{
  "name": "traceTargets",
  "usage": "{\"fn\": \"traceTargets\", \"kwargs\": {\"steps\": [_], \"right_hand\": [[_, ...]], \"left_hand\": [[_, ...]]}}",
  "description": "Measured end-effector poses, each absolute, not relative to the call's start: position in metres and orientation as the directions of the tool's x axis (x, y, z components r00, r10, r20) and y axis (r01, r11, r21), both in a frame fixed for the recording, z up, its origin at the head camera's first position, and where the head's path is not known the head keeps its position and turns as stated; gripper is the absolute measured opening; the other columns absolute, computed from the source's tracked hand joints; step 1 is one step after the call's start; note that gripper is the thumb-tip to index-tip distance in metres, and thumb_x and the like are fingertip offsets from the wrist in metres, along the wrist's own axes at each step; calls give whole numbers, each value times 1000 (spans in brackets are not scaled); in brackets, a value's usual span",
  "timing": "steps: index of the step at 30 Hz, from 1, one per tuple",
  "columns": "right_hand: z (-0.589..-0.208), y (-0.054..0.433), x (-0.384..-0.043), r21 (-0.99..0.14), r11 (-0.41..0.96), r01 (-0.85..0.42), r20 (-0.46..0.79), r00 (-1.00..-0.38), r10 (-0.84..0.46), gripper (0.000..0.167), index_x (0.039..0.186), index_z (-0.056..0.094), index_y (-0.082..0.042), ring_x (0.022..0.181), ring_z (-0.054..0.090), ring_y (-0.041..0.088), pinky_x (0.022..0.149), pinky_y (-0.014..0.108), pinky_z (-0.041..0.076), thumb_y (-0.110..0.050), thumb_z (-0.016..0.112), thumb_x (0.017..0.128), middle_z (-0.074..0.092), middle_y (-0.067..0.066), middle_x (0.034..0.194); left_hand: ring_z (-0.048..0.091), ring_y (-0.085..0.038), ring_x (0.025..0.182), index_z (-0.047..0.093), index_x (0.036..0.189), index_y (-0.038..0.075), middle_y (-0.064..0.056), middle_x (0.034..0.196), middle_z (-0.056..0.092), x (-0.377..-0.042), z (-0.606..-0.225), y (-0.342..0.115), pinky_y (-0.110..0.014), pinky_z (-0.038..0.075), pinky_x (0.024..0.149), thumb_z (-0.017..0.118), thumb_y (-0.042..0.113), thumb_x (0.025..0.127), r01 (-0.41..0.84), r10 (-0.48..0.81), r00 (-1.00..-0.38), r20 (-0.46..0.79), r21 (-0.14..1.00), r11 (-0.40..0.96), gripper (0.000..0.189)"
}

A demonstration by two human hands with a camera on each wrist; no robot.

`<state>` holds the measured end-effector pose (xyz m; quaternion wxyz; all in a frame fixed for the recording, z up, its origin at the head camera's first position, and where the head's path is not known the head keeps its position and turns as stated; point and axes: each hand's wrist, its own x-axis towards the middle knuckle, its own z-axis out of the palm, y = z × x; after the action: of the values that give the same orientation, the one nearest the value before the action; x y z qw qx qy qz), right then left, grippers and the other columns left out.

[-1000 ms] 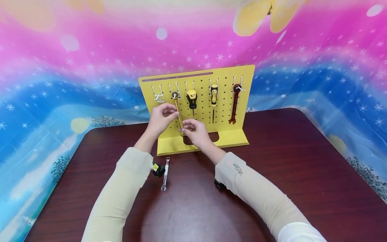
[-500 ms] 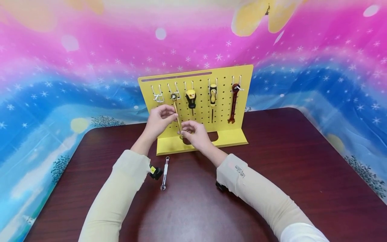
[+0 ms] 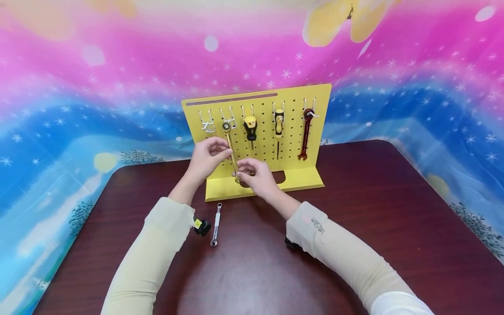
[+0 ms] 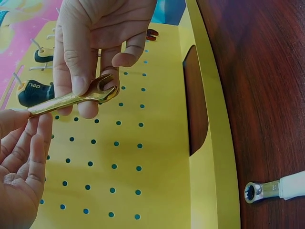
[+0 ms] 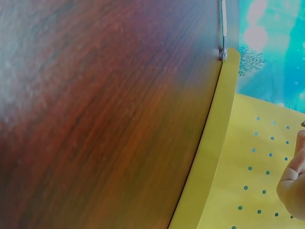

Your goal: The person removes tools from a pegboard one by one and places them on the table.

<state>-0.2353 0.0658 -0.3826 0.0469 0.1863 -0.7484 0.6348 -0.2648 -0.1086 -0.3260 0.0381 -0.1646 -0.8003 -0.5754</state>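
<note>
A gold combination wrench (image 3: 232, 151) slants in front of the yellow pegboard (image 3: 265, 153), ring end up. My left hand (image 3: 207, 155) pinches its shaft between thumb and fingers. My right hand (image 3: 255, 176) pinches the lower part near the open end, clearly seen in the left wrist view, where the wrench's open jaw (image 4: 106, 90) sticks out past the thumb. The ring end stands right at the second hook from the left (image 3: 232, 122); whether the hook passes through it I cannot tell. A silver wrench (image 3: 216, 225) with a white wrap on its shaft lies on the table near my left wrist.
Two yellow-and-black screwdrivers (image 3: 250, 127) and a dark red wrench (image 3: 306, 135) hang on the board's hooks to the right. At the far left a white double hook (image 3: 207, 124) carries nothing. The board's base (image 3: 303, 178) rests on the dark wooden table (image 3: 354, 197).
Both hands and the gold wrench have shifted slightly down. The ring end sits a little lower against its hook than a second ago. The silver wrench has stayed put.
</note>
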Motion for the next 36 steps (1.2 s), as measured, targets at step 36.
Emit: {"fn": "traceTargets", "kwargs": {"steps": [36], "right_hand": [[-368,74,-212,-909,120,-398,355,-893,-277,22,112,65,8,81,71,31,70,25,58,4,67,90,73,26,97]], "left_hand": [[70,-6,76,67,107,-1,-12,92,73,-245,-309,-112,-22,56,76,70,9,92,373,294,-910,291,886,276,18]]}}
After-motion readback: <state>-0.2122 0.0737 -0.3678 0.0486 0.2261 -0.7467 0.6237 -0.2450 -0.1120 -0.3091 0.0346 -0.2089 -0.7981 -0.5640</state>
